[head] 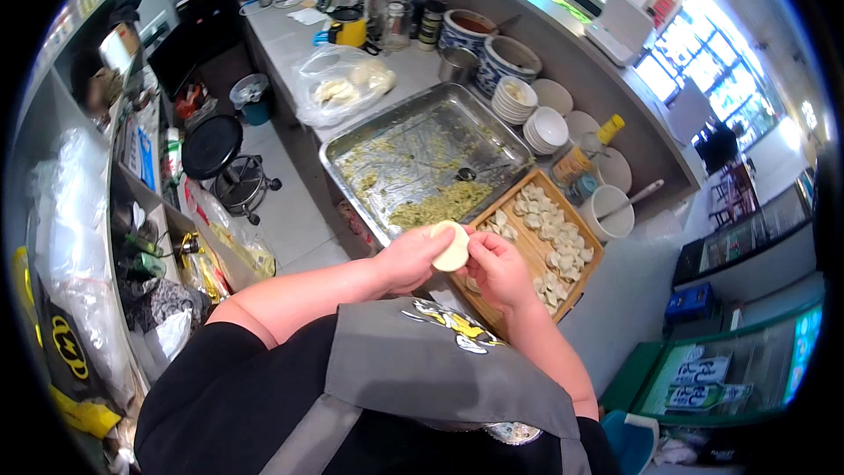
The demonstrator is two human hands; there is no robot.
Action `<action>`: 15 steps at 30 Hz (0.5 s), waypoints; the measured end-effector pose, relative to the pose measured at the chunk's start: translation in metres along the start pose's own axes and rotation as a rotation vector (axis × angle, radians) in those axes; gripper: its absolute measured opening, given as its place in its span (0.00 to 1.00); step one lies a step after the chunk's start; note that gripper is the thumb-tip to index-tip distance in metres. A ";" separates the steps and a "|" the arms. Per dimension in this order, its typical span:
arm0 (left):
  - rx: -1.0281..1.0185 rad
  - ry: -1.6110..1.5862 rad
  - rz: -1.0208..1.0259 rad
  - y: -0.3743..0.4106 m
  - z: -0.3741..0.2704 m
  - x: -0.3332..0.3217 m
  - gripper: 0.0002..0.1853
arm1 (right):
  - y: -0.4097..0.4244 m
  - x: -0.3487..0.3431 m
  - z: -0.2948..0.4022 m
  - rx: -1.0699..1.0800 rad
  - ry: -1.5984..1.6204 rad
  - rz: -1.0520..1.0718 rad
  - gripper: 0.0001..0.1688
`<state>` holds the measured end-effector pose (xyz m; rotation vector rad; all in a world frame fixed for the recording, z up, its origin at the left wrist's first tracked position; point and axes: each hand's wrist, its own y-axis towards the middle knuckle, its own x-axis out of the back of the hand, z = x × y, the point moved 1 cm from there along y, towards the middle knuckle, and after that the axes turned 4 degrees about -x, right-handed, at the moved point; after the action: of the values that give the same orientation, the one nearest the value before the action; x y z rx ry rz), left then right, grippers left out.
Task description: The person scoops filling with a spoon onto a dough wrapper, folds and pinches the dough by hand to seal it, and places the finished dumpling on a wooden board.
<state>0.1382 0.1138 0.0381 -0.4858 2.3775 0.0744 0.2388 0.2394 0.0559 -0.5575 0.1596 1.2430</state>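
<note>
My left hand [412, 258] holds a round, pale dough wrapper [451, 248], the thumb lying over its top. The fingers of my right hand [496, 270] pinch the wrapper's right edge. Both hands are above the near edge of a large steel tray [422, 138], where greenish minced filling [440, 206] is heaped at the near side. A spoon [467, 174] rests in that tray. Under and beyond my right hand, a wooden tray [533, 252] holds rows of folded dumplings [566, 241]. A plastic bag [343, 84] with pale dough pieces lies behind the steel tray.
Blue-and-white crocks [506, 64], stacked white bowls [547, 128], a yellow-capped bottle [597, 138] and a white container with a handled utensil [608, 212] line the counter's far side. A black stool [212, 146] and a bin [252, 97] stand on the floor at the left.
</note>
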 end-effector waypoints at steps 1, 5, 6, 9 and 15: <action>-0.079 -0.019 -0.092 0.000 -0.005 0.002 0.18 | 0.002 -0.001 -0.001 0.000 -0.132 0.004 0.07; -0.164 -0.035 -0.459 -0.018 -0.032 0.049 0.14 | 0.013 0.006 -0.012 0.448 -1.341 -0.210 0.18; -0.172 -0.010 -0.515 -0.028 -0.036 0.063 0.13 | 0.014 0.006 -0.016 0.575 -1.587 -0.186 0.26; -0.173 -0.025 -0.683 -0.054 -0.038 0.103 0.12 | 0.016 -0.010 -0.013 0.388 -1.706 -0.006 0.25; -0.188 -0.179 -0.780 -0.075 -0.019 0.129 0.13 | 0.041 -0.028 -0.023 0.644 -1.563 0.188 0.10</action>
<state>0.0653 -0.0007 -0.0259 -1.3931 1.8701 -0.0154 0.1955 0.2134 0.0350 1.0555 -0.7024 1.3975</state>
